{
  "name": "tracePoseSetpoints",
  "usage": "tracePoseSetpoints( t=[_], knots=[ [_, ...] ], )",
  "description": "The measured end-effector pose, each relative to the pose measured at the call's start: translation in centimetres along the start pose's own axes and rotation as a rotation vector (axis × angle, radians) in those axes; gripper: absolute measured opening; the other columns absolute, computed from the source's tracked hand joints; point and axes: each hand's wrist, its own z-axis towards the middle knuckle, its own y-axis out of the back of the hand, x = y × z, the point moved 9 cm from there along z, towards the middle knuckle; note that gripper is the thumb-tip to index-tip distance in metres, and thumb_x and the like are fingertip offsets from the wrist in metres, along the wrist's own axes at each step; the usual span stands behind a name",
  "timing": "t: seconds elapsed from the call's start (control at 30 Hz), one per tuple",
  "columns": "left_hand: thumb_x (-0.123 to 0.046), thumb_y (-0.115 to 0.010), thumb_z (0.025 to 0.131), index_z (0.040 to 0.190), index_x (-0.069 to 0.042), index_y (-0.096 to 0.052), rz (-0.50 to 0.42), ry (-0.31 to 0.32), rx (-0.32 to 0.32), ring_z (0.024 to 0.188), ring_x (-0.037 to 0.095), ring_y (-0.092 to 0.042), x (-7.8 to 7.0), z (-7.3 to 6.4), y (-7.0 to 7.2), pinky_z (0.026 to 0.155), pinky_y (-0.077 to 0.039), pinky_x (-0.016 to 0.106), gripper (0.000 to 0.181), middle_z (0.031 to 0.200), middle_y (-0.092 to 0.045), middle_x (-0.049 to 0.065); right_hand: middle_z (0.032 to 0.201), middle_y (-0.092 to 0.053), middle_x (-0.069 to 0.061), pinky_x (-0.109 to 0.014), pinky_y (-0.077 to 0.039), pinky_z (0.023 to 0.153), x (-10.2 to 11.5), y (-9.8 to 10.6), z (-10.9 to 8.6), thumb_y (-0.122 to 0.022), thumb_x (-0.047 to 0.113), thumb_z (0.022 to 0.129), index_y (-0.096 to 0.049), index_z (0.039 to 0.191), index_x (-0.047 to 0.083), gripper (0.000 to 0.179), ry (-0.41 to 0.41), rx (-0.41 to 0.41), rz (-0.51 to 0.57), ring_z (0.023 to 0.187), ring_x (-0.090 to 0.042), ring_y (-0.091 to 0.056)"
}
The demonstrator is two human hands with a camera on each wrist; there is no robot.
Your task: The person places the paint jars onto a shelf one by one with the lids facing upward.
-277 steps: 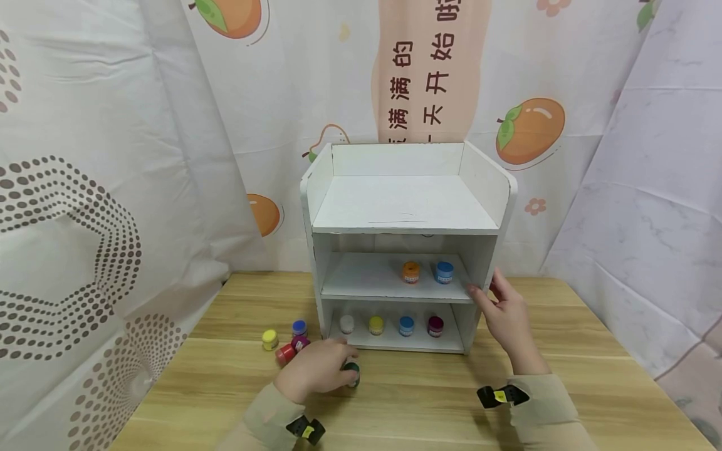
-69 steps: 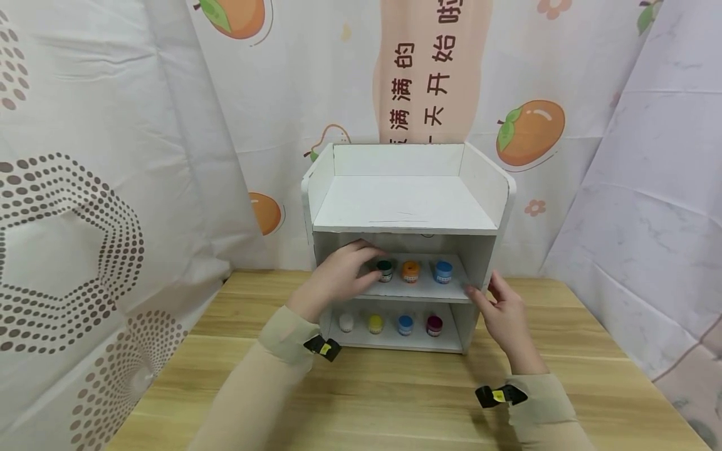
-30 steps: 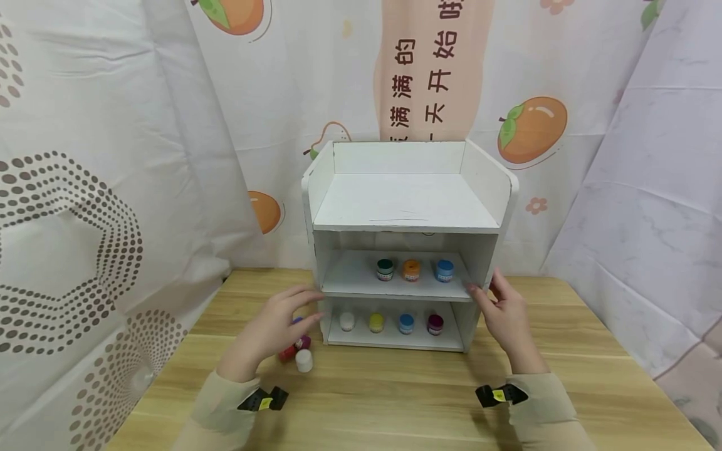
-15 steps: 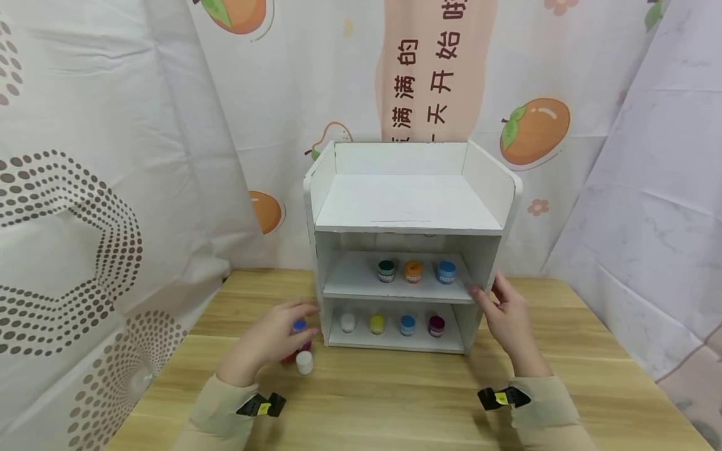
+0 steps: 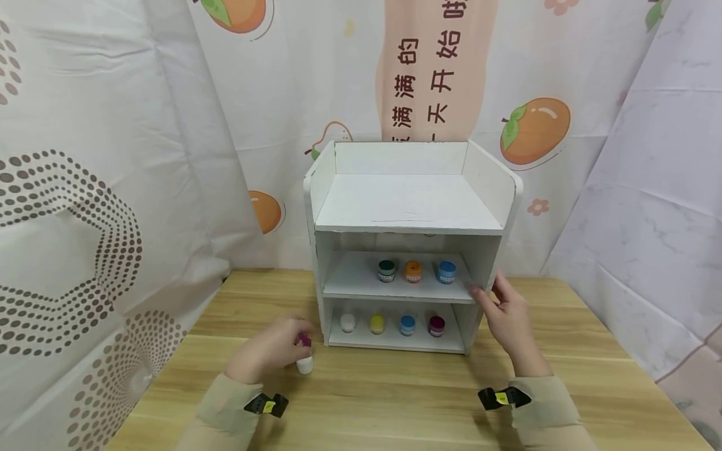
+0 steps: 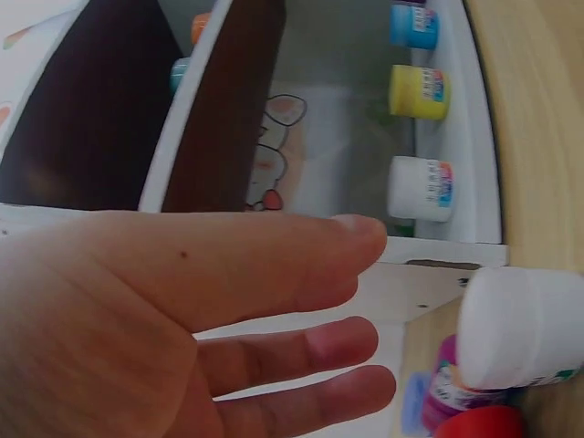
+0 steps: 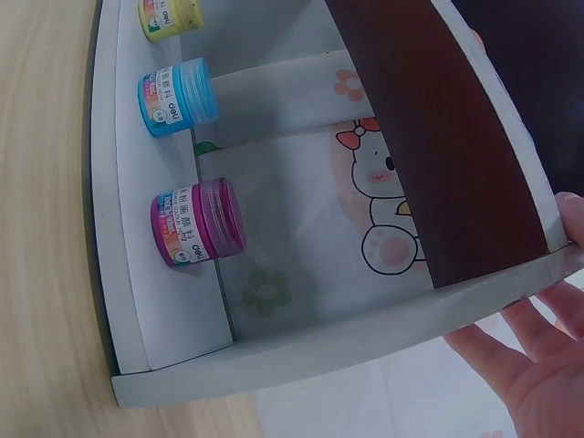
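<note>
My left hand is low at the left of the white shelf unit, its thumb and fingers on either side of a purple paint jar in the head view. In the left wrist view the fingers stretch out straight with nothing between them. Close by are a white jar, a red-lidded jar and something blue; in the head view the hand covers the latter two. My right hand grips the unit's right side panel, thumb on the front edge and fingers round the outside.
Green, orange and blue jars stand on the middle shelf. White, yellow, blue and purple jars line the bottom one. Wooden table lies in front; a printed curtain hangs behind.
The green jar, earlier on the table under my left hand, now stands on the middle shelf. The left hand has come back left and down to the loose jars. The right hand keeps its place.
</note>
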Motion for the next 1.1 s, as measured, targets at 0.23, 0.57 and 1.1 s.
tracePoseSetpoints(
  t=[0.23, 0.57, 1.1],
  knots=[
    [-0.005, -0.074, 0.089, 0.086, -0.012, -0.065, -0.013, 0.041, 0.066, 0.064, 0.011, -0.049, 0.4, -0.1, -1.2, 0.052, -0.042, 0.026, 0.011, 0.074, -0.052, -0.001, 0.153, -0.049, -0.01, -0.015, -0.047, 0.087, -0.1, 0.0, 0.0, -0.067, 0.014, 0.1, -0.043, 0.156, 0.027, 0.063, 0.0, -0.001, -0.003, 0.136, -0.036, -0.046],
    [0.0, -0.072, 0.083, 0.08, -0.013, -0.065, 0.017, 0.062, 0.09, 0.065, 0.014, -0.051, 0.7, -0.2, -2.0, 0.056, -0.044, 0.03, 0.015, 0.072, -0.055, -0.004, 0.153, -0.049, -0.009, -0.016, -0.048, 0.087, 0.0, 0.1, 0.0, -0.067, 0.015, 0.1, -0.042, 0.157, 0.028, 0.063, -0.009, 0.003, 0.0, 0.136, -0.035, -0.047],
    [-0.002, -0.073, 0.083, 0.091, -0.007, -0.074, 0.034, 0.022, 0.134, 0.07, 0.011, -0.052, -1.2, 0.6, -3.3, 0.061, -0.048, 0.028, 0.01, 0.08, -0.06, -0.005, 0.152, -0.049, -0.009, -0.015, -0.048, 0.087, 0.1, 0.0, 0.0, -0.067, 0.014, 0.1, -0.043, 0.156, 0.027, 0.062, -0.009, 0.005, 0.018, 0.136, -0.035, -0.047]
  ],
)
